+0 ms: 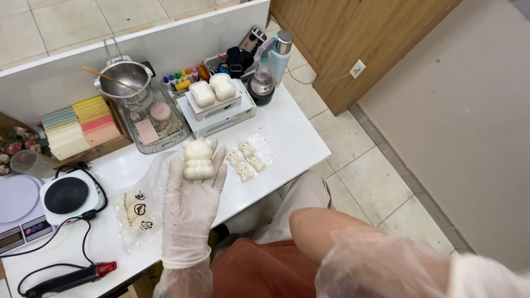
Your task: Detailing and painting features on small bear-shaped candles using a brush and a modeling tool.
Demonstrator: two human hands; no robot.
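My left hand (190,207), in a thin white glove, is raised palm up over the white table (287,129). It holds a white bear-shaped wax figure (197,159) upright on the fingers. Just right of it, several small white bear figures (245,160) lie on a clear plastic sheet. A clear printed bag (135,212) lies on the table left of the hand. My right forearm (386,265), wrapped in clear plastic, crosses the lower right corner; its hand is out of the frame.
At the back stand a metal pot with a wooden stick (124,77), a glass tray (157,124), stacked coloured wax sheets (83,124), a white box carrying two white moulds (215,96), small dye bottles (179,80) and a spray bottle (275,55). A hot plate (66,196), scale (16,218) and heat gun (69,278) sit left.
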